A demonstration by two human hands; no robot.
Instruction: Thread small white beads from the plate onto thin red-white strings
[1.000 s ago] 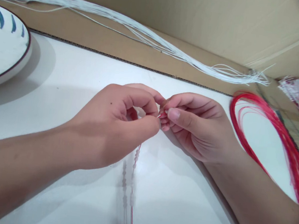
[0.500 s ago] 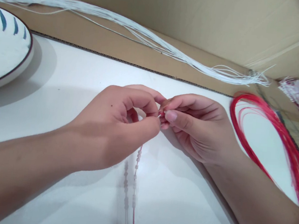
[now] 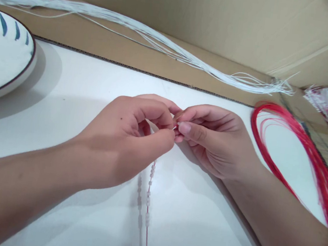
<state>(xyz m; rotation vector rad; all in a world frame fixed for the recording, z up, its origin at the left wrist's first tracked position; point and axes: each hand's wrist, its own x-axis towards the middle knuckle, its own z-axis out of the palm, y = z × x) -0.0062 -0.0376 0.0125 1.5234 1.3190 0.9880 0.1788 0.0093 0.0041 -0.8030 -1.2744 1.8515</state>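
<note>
My left hand [image 3: 138, 136] is closed in a pinch on the thin white end [image 3: 174, 127] of a red cord. From beneath this hand the red cord [image 3: 147, 236] hangs toward the near edge, carrying several small pale translucent beads [image 3: 149, 197]. My right hand [image 3: 212, 139] meets the left fingertips, its thumb and index finger pinched around a tiny pale bead [image 3: 178, 123] at the cord's tip. The fingers mostly cover the bead, so whether the cord passes through it cannot be made out.
A white plate [image 3: 4, 59] with blue leaf marks stands at the left. Along the cardboard [image 3: 196, 7] at the back lies a bundle of white cords [image 3: 128, 21]. Coiled red cord [image 3: 319, 170] is on the right, near a white-tipped bundle [image 3: 323, 102].
Both hands keep almost the same pose, with only slight shifts of the right thumb and fingertips. The beaded cord below has swayed a little.
</note>
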